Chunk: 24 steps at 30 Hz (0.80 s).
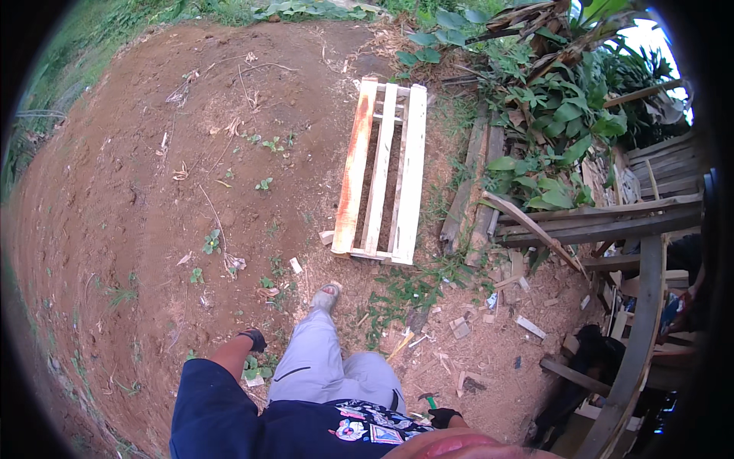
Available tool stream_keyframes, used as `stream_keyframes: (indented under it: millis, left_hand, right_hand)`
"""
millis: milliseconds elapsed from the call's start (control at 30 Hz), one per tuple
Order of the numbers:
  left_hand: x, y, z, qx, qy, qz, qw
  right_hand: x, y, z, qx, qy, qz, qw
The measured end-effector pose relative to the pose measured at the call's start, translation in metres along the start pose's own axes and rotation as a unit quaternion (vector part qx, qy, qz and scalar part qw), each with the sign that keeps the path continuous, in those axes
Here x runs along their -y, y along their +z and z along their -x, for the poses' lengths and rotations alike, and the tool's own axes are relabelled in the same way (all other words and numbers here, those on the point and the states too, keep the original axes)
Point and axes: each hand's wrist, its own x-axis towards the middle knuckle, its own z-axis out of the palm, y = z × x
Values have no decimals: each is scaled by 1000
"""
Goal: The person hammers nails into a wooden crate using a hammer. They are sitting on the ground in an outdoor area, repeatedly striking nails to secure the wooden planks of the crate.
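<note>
Standing at the near edge of bare brown ground point(138, 214), wearing pale trousers point(310, 367) and a dark shirt point(306, 425), and pointing one pale shoe point(326, 297) forward. Pinching a green-handled hammer point(431, 400) in the dark-gloved right hand point(446, 418), just beside the right hip and over the right part of the ground's near edge. Hanging the dark-gloved left hand point(254, 340) beside the left thigh, showing too small to tell a spread grip from one pressed together. Facing a slatted wooden frame point(378, 172), lying lengthwise beyond the shoe, toward the ground's far edge and well apart from both hands, bearing an orange stain along its left board and gleaming nearly white along its right. Looking down over soil running into green grass point(115, 37) at the far left corner, with small seedlings point(212, 242) sprouting between dry stalks. Passing on the right into paler, reddish litter strewn with wood offcuts point(460, 327). Seeing old planks point(466, 187) lying between the frame and leafy plants point(566, 126) at the far right corner, and a weathered timber structure point(604, 227) bordering the right edge, sinking into deep shadow underneath.
</note>
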Motion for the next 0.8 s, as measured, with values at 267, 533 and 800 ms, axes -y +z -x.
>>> stream_keyframes:
  millis: [267, 533, 800]
  left_hand:
    - [109, -64, 59, -146, -136, 65, 978]
    - [-33, -244, 204, -451, 10, 223, 864]
    - [-69, -93, 193, -313, -92, 289, 900]
  right_hand:
    - [129, -12, 111, 11, 14, -269, 963]
    - [211, -20, 209, -244, -116, -55, 961]
    - [272, -56, 221, -212, -125, 191, 950]
